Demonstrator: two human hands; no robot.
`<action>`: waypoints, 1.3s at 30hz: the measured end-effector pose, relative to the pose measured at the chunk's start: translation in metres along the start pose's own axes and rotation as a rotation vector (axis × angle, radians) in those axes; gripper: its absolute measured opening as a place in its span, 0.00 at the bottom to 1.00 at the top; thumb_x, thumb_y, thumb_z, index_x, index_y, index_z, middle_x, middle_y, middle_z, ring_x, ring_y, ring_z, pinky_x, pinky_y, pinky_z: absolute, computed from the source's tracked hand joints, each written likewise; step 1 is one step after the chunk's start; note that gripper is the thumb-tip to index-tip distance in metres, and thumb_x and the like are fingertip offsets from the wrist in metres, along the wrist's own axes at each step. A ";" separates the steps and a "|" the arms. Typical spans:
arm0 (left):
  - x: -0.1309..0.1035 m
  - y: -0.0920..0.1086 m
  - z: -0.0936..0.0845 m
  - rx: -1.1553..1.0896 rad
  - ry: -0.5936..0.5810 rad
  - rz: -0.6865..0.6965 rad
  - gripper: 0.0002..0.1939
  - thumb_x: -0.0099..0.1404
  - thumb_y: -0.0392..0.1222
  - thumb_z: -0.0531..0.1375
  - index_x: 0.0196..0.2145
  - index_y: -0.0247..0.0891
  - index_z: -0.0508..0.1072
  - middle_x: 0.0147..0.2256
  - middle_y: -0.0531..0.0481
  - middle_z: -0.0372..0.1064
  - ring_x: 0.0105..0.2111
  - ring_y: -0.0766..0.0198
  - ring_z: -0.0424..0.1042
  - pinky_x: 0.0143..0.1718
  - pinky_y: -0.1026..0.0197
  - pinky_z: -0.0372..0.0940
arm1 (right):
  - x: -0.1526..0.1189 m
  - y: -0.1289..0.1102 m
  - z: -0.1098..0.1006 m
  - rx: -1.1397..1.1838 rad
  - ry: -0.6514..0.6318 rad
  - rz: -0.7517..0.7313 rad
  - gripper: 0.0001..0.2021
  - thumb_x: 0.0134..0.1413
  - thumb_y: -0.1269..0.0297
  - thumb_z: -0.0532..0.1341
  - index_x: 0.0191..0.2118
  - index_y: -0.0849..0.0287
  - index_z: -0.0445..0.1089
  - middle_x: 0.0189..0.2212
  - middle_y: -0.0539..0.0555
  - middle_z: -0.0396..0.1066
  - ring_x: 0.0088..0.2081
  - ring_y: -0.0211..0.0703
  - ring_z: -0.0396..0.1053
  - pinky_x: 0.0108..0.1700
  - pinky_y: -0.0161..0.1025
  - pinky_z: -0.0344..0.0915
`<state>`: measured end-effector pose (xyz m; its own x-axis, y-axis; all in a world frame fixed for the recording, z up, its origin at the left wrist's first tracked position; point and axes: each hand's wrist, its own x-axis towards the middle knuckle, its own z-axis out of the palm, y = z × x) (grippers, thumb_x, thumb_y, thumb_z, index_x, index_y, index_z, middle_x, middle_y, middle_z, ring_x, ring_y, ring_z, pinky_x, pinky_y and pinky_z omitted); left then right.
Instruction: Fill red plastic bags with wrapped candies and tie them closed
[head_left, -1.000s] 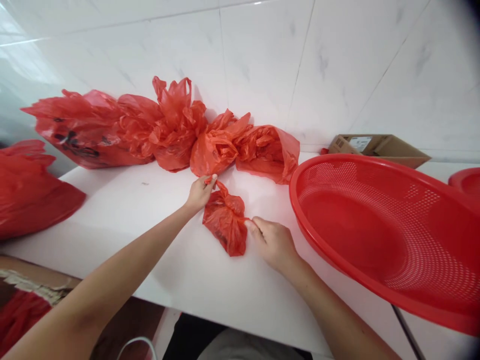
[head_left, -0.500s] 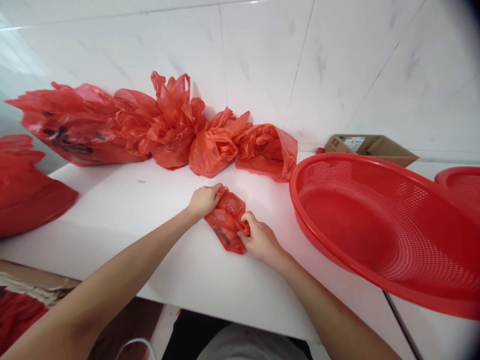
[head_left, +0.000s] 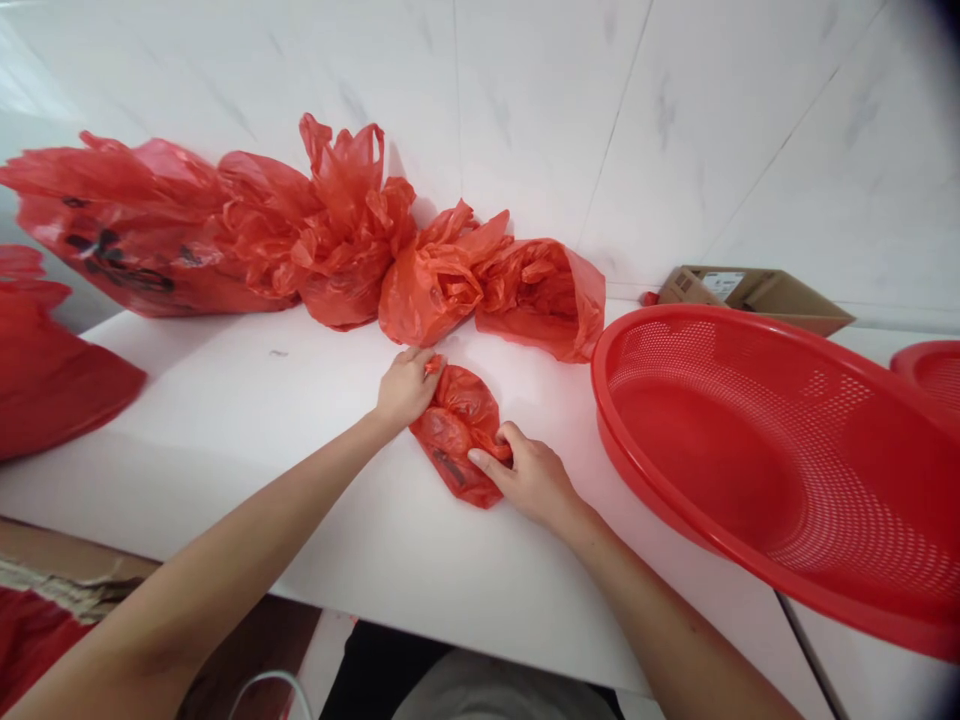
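Note:
A small red plastic bag (head_left: 459,430) lies on the white table (head_left: 360,560), between my two hands. My left hand (head_left: 407,385) is closed on its upper left corner, a bit of red plastic showing by the thumb. At the right side my right hand (head_left: 529,468) pinches a twisted part of the same bag, thumb lying over it. Something dark shows at the bag's lower part; whether it is print or content I cannot tell. Behind my hands, a crumpled red bag (head_left: 424,295) and an open-mouthed red bag (head_left: 540,300) stand near the wall.
A large red perforated basket (head_left: 697,450) fills the right, with another basket rim (head_left: 930,360) beyond. An open cardboard box (head_left: 772,295) is behind it. Several full red bags (head_left: 150,230) line the wall at left; another red bag (head_left: 60,380) is at the left edge.
The bag between my hands looks wider and rounder. My hands have moved slightly apart, still gripping it. The whole view has shifted a little.

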<state>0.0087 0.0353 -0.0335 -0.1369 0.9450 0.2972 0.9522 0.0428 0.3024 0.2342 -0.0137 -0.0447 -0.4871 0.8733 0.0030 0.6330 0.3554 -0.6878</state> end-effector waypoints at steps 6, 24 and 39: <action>-0.009 0.036 0.008 -0.014 -0.102 0.127 0.14 0.71 0.49 0.51 0.38 0.38 0.71 0.39 0.43 0.74 0.42 0.52 0.72 0.44 0.55 0.65 | 0.000 -0.001 0.011 -0.220 0.005 -0.051 0.14 0.61 0.58 0.54 0.26 0.57 0.54 0.21 0.47 0.62 0.21 0.34 0.52 0.26 0.34 0.43; -0.008 0.043 0.019 0.169 -0.197 -0.019 0.15 0.72 0.48 0.48 0.46 0.39 0.69 0.35 0.41 0.78 0.38 0.48 0.78 0.40 0.52 0.66 | -0.002 -0.004 0.015 -0.304 -0.015 -0.082 0.05 0.52 0.71 0.56 0.27 0.58 0.60 0.24 0.48 0.65 0.24 0.35 0.54 0.26 0.35 0.42; -0.003 0.005 0.021 -0.256 0.003 -0.228 0.16 0.71 0.49 0.56 0.47 0.33 0.72 0.42 0.45 0.74 0.39 0.60 0.75 0.42 0.52 0.71 | -0.010 0.002 -0.003 -0.019 0.213 -0.263 0.22 0.70 0.53 0.45 0.34 0.59 0.69 0.45 0.56 0.70 0.34 0.37 0.68 0.38 0.37 0.64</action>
<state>0.0194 0.0394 -0.0523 -0.3392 0.9195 0.1987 0.7978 0.1693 0.5787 0.2417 -0.0211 -0.0439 -0.5000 0.8001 0.3314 0.5141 0.5822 -0.6299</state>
